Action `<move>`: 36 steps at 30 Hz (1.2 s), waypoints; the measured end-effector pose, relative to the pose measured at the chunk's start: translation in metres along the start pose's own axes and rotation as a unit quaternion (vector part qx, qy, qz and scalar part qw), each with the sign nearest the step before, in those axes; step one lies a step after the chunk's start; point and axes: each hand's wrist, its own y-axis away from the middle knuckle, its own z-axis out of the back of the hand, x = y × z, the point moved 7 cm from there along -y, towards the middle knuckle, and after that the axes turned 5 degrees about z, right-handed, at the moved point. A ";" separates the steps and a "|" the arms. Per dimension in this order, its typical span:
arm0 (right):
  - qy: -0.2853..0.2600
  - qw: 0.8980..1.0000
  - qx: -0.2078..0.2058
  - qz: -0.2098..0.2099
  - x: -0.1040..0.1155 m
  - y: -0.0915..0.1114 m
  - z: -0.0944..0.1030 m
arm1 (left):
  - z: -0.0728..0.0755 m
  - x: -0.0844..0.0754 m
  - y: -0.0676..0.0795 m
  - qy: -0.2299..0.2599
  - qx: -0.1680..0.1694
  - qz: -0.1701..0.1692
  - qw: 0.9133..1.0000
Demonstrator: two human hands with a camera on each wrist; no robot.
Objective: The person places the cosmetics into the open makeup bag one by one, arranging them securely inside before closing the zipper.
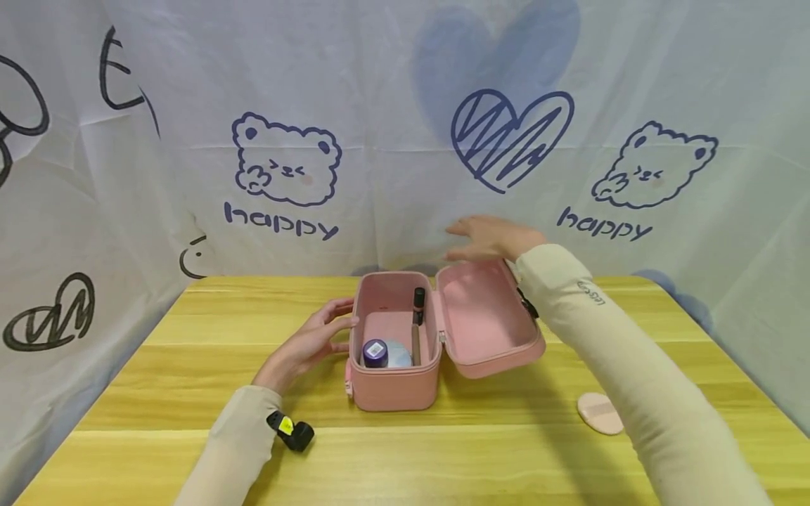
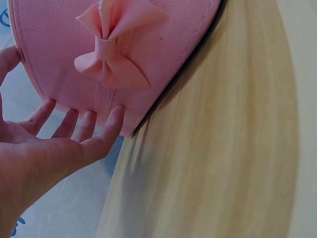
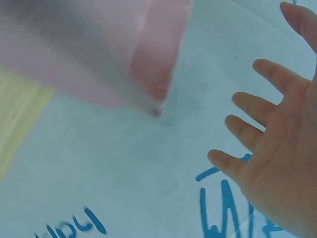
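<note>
A pink cosmetic case (image 1: 395, 392) stands uncovered, its lid (image 1: 484, 313) folded out to the right. My left hand (image 1: 316, 334) rests its spread fingertips on the case's left side; in the left wrist view they touch the wall near a pink bow (image 2: 105, 49). Inside lie a purple-topped jar (image 1: 375, 353), a pale round item (image 1: 398, 355), a slim brown stick (image 1: 415, 344) and a black tube (image 1: 419, 302). Above the lid's far edge, my right hand (image 1: 490, 237) hangs in the air with fingers spread and nothing in it.
A pale pink powder puff (image 1: 600, 412) lies on the wooden table (image 1: 481, 457), right of the case and beside the right sleeve. Behind the table hangs a white cloth (image 1: 392, 140) with blue drawings. A black device (image 1: 292, 432) is strapped to the left wrist.
</note>
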 end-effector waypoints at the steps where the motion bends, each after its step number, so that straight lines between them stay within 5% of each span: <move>1: 0.009 1.000 0.000 0.003 0.000 0.002 0.000 | 0.000 0.000 0.000 0.000 0.000 0.002 1.000; 15: 0.100 0.994 -0.032 0.043 -0.006 0.020 0.000 | 0.000 0.002 0.001 -0.003 -0.002 0.009 1.000; 36: 0.038 0.995 -0.085 0.018 -0.051 0.073 -0.011 | 0.001 0.001 0.001 -0.003 -0.001 0.003 1.000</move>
